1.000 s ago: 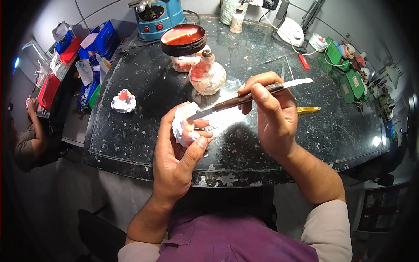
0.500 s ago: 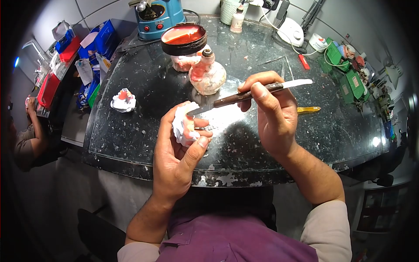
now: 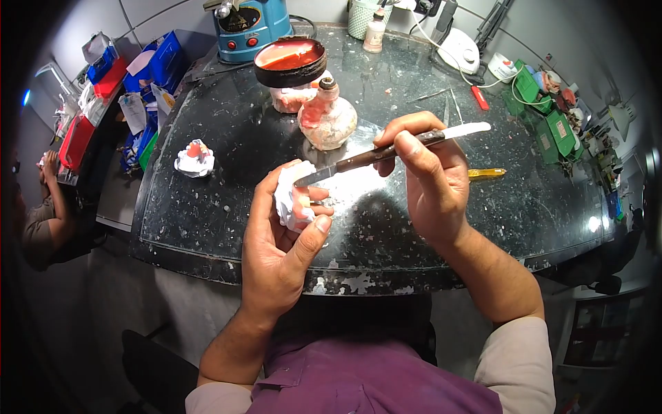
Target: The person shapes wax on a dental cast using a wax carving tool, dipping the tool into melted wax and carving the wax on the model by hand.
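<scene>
The glossy black, white-speckled tabletop (image 3: 207, 228), chipped along its near edge, spreads left to a small white model with a pink top (image 3: 194, 163), ahead to a round, pink-stained white bottle (image 3: 334, 125) and right past a slim yellow tool (image 3: 488, 173). The left hand (image 3: 274, 255) curls partway round a lumpy white-and-pink cast (image 3: 285, 198), cradled between thumb and fingers; the right hand (image 3: 436, 183) pinches a dark-handled, double-ended knife (image 3: 362, 161), its near tip at the cast's pink band
</scene>
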`<state>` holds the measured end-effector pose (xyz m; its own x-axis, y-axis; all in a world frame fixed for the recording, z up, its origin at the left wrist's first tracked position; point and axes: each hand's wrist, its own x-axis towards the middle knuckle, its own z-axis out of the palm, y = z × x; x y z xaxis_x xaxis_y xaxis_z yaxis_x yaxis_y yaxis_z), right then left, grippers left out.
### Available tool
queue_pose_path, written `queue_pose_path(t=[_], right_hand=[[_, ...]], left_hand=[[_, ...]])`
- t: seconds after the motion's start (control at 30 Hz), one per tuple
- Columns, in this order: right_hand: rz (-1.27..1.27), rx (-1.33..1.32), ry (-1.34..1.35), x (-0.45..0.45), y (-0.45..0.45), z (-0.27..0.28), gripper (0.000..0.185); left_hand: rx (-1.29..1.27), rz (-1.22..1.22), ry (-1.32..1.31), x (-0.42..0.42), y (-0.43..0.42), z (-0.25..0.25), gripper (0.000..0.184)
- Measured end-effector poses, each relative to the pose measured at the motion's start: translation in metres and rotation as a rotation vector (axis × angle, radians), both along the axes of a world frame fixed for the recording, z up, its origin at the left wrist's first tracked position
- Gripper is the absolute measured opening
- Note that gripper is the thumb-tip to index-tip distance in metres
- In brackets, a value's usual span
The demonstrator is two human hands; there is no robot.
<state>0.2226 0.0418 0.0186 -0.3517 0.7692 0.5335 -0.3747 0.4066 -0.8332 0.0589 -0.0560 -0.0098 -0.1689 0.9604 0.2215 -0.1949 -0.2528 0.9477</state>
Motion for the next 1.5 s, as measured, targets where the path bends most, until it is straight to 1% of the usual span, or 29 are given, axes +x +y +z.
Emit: queue_pose_path(t=[0.13,0.17,0.2,0.27,0.3,0.47,0.63,0.7,0.87,0.97,1.07,1.17,1.3,1.5], right_hand=[[0.001,0.052,-0.009,0.0036,0.0011,0.0022,0.017],[0.002,0.052,-0.009,0.0031,0.002,0.0024,0.017],[-0.03,0.042,0.016,0.0024,0.0035,0.0029,0.017],[-0.08,0.025,0.048,0.0012,0.0033,0.0045,0.017],[-0.081,0.025,0.047,0.002,0.0033,0.0047,0.017],[-0.064,0.044,-0.022,0.0035,0.0024,0.0043,0.016],[-0.082,0.053,-0.031,0.0019,0.0022,0.0044,0.015],[-0.079,0.053,-0.035,0.0027,0.0025,0.0044,0.015],[0.007,0.049,-0.003,0.0059,0.0039,0.0045,0.017],[0.016,0.065,-0.036,0.0058,0.0042,0.0048,0.018],[-0.052,0.039,-0.05,0.0033,0.0037,0.0041,0.018],[-0.048,0.023,0.016,0.0012,0.006,0.0025,0.018],[-0.029,0.021,-0.036,0.0045,0.0052,0.0039,0.017],[-0.04,0.014,0.018,0.0021,0.0067,0.002,0.016]], left_hand=[[-0.014,0.006,-0.008,0.0003,0.0001,-0.0018,0.053],[-0.018,0.034,0.026,0.0017,-0.0003,-0.0014,0.053],[-0.021,0.062,0.06,0.0024,-0.0004,-0.0011,0.053],[-0.033,0.06,0.048,0.0024,0.0002,-0.0019,0.056],[-0.046,0.06,0.038,0.0024,0.0003,-0.0022,0.058],[-0.053,0.066,0.038,0.0021,-0.0002,-0.0034,0.058],[-0.051,0.059,0.053,0.0021,0.0003,-0.0002,0.057],[-0.06,0.055,0.021,0.0023,0.0003,-0.0003,0.057],[-0.065,0.048,0.0,0.0016,-0.0004,-0.0013,0.057],[-0.053,0.052,-0.012,0.0033,0.0012,-0.0012,0.057],[-0.056,0.059,-0.003,0.0035,0.001,-0.0006,0.056],[-0.072,0.063,0.009,0.0045,0.0009,0.002,0.055],[-0.072,0.064,0.004,0.0041,0.0005,0.0003,0.053],[-0.062,0.071,0.013,0.0047,0.0013,0.0013,0.053]])
